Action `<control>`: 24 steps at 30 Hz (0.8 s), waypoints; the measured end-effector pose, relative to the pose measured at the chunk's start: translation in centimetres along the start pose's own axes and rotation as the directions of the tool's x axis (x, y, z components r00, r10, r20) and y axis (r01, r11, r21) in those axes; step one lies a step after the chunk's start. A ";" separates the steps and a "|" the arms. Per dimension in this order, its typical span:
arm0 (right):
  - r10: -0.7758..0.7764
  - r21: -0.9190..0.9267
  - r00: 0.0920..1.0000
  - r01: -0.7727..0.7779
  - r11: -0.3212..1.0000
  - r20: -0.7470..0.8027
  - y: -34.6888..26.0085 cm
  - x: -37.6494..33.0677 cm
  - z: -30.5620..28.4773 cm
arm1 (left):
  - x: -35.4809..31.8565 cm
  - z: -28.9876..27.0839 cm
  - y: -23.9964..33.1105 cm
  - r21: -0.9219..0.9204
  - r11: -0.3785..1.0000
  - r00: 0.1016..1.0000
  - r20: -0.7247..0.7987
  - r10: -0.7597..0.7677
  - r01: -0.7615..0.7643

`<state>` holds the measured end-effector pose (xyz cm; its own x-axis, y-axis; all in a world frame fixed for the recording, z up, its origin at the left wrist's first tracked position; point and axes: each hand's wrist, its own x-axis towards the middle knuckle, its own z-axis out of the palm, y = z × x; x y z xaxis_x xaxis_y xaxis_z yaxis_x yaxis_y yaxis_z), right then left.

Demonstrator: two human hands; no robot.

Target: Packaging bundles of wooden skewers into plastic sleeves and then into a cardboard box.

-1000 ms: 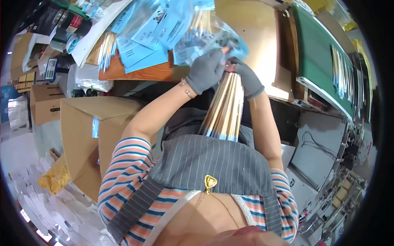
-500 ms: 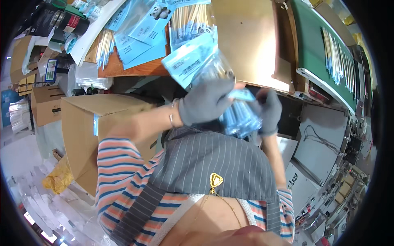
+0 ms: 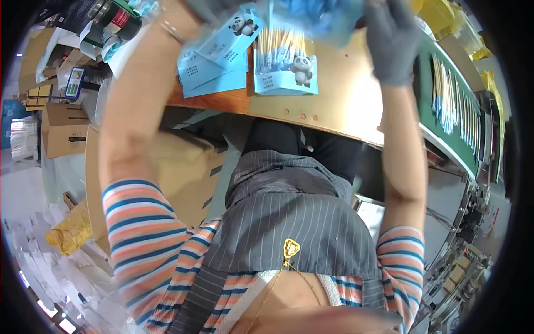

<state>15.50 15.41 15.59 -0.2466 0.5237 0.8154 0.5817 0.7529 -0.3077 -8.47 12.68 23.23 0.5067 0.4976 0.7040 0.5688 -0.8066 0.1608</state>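
A clear-and-blue plastic packet (image 3: 325,16), smeared by motion, is up at the far edge of the view over the table. My right hand (image 3: 392,42), in a grey glove, is just right of it, with its fingertips running into the top edge. My left hand (image 3: 214,10), also gloved in grey, is blurred and partly cut off left of the packet. Whether either hand grips it cannot be made out. Beneath lies a bag of chopsticks (image 3: 283,50) with blue lower ends and a panda print. Flat blue panda-printed sheets (image 3: 214,72) lie beside it.
The wooden table (image 3: 345,83) has a brown left part and a tan right part. Blue-ended sticks (image 3: 445,100) lie in a row on a green surface at right. An open cardboard box (image 3: 183,172) stands below left. A dark flask (image 3: 114,19) is at far left.
Both hands and the packet have moved from near my apron up and away over the table. My arms are now stretched out, and the bag of chopsticks on the table shows more fully.
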 end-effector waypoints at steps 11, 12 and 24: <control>0.827 -0.163 0.444 -0.839 0.519 0.345 6.2 -13.3 13.5 | -21.7 19.9 -1.2 0.207 0.958 0.968 0.116 -0.224 0.197; 0.851 -0.284 0.311 -0.846 0.451 0.424 5.8 -12.2 14.8 | -21.3 20.3 -1.2 0.184 0.961 0.968 0.099 -0.229 0.209; 0.423 0.266 0.000 -0.779 -0.569 0.906 1.1 -21.6 1.6 | -21.7 18.7 6.3 -0.771 -0.389 0.189 0.538 -0.822 0.504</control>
<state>20.19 5.54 -3.14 -0.4563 0.6796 -0.5744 -0.3446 -0.7301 -0.5901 -3.79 2.76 -3.97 -0.0233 0.9283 -0.3710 -0.4653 0.3184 0.8259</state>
